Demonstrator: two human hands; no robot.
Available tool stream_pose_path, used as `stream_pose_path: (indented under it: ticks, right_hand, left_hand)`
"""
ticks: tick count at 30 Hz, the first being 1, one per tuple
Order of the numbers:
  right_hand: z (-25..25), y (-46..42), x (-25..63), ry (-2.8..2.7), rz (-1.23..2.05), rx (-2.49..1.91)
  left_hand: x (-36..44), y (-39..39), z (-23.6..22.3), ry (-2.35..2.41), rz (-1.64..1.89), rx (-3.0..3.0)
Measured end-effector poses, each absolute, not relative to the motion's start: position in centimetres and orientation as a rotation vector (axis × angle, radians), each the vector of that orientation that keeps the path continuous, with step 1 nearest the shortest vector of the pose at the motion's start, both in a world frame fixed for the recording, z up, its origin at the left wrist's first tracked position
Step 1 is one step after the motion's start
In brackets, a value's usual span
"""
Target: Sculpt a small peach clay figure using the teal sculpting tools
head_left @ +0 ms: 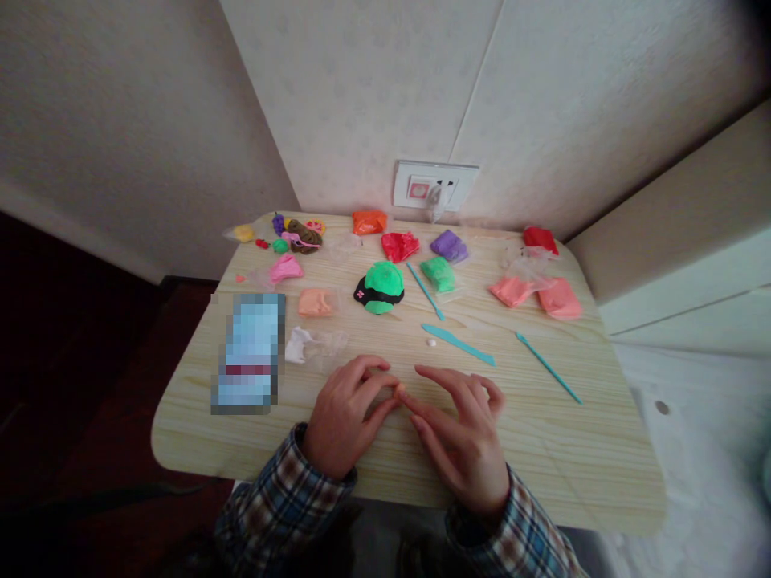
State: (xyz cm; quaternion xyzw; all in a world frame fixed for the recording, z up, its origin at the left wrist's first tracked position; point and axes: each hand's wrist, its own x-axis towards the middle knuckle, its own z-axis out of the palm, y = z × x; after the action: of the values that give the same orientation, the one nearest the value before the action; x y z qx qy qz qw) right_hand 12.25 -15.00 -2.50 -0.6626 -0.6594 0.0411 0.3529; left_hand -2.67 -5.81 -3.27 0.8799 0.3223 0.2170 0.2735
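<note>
My left hand (352,409) has its thumb and forefinger pinched on a tiny peach-coloured bit of clay (400,391), mostly hidden by the fingertips. One fingertip of my right hand (461,429) meets it there; the other fingers are spread and hold nothing. Beyond the hands sits a green clay dome (384,278) with a black band (379,299) and a small pink bow. A small white clay ball (431,343) lies near a teal plastic knife (458,345). Left of them is an opened bag of white clay (298,345).
Bags of peach (315,303), pink (286,268), green (438,274), purple (449,245) and coral (559,297) clay lie about the table (572,466). Two thin teal tools (425,291) flank the knife. A blurred phone-like device (250,353) lies left; small clay figures (304,237) stand behind.
</note>
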Motion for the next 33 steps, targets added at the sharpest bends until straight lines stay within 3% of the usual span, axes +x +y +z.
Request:
stream_pose_path:
  ticks: [33]
  right_hand:
    - [-2.86, -14.90, 12.85, -1.622, 0.095, -1.848]
  left_hand:
    - [-2.52, -5.72, -3.08, 0.867, 0.578, 2.376]
